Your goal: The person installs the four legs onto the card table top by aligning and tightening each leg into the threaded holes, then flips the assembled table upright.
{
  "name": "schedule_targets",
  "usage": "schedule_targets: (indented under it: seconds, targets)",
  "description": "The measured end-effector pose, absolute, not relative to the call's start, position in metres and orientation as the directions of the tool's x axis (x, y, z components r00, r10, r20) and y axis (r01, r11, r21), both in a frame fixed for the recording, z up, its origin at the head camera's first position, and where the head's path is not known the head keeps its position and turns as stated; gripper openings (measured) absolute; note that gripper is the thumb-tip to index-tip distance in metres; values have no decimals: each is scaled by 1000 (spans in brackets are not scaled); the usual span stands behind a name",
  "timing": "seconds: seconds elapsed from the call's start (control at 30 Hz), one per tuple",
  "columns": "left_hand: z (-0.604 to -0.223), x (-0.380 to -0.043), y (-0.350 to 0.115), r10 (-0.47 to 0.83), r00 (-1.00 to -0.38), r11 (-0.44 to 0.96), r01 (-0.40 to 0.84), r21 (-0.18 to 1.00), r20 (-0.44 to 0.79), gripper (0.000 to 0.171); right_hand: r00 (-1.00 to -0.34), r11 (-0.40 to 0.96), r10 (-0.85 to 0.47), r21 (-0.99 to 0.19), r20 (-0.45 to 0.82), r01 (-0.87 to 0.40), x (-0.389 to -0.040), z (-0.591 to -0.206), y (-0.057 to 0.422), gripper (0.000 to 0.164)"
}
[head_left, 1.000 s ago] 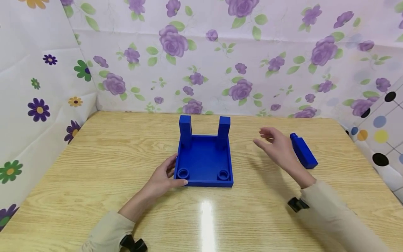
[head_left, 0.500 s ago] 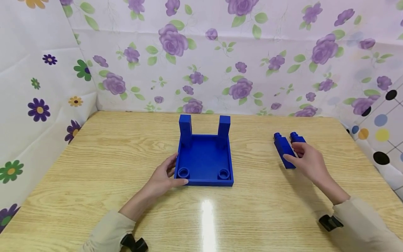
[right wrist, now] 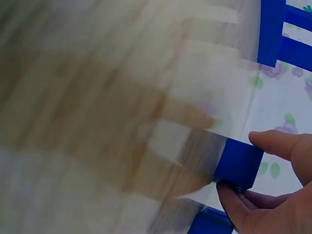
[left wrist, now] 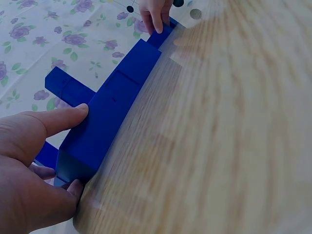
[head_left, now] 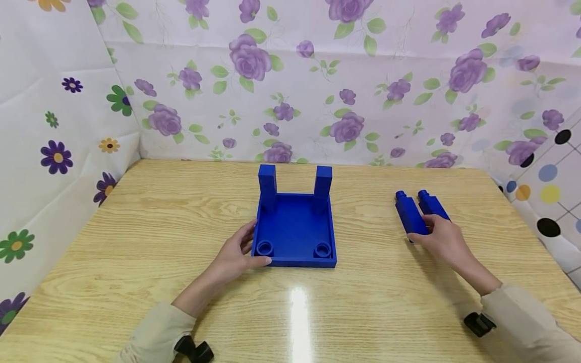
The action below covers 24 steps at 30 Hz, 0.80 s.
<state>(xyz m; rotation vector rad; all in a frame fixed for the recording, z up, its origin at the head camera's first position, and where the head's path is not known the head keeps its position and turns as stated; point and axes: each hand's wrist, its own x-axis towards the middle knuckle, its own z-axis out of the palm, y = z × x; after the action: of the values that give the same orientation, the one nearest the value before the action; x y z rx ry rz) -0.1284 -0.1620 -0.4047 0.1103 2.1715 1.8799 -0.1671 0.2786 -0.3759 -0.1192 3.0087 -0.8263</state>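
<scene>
A blue square tray-like panel lies on the table, with two upright posts at its back corners and two round sockets at its front corners. My left hand grips its near left corner, thumb on the front rim and fingers along the left side. To the right lie two loose blue posts side by side, their narrow round ends pointing away. My right hand pinches the near end of the left loose post between thumb and fingers, and partly covers the right loose post.
The wooden table meets a flower-patterned cloth at the back. More patterned cloth hangs on the left and right sides. Table surface separates the panel from the loose posts.
My right hand has moved right from near the panel to the loose posts, and its fingers have come onto the left one. My left hand and the panel stay put.
</scene>
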Motion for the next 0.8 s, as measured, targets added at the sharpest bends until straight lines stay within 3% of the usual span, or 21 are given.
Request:
schedule_targets:
  seconds: [0.57,0.8]
  targets:
    - [-406,-128,-162,229,-963,161,-110,981,-145,93,-997,868,-78,-493,-14,-61,-170,-374,277,62]
    - [-405,-128,-162,233,-964,157,-94,983,-130,92,-996,822,-92,-563,19,-86,-170,-359,278,64]
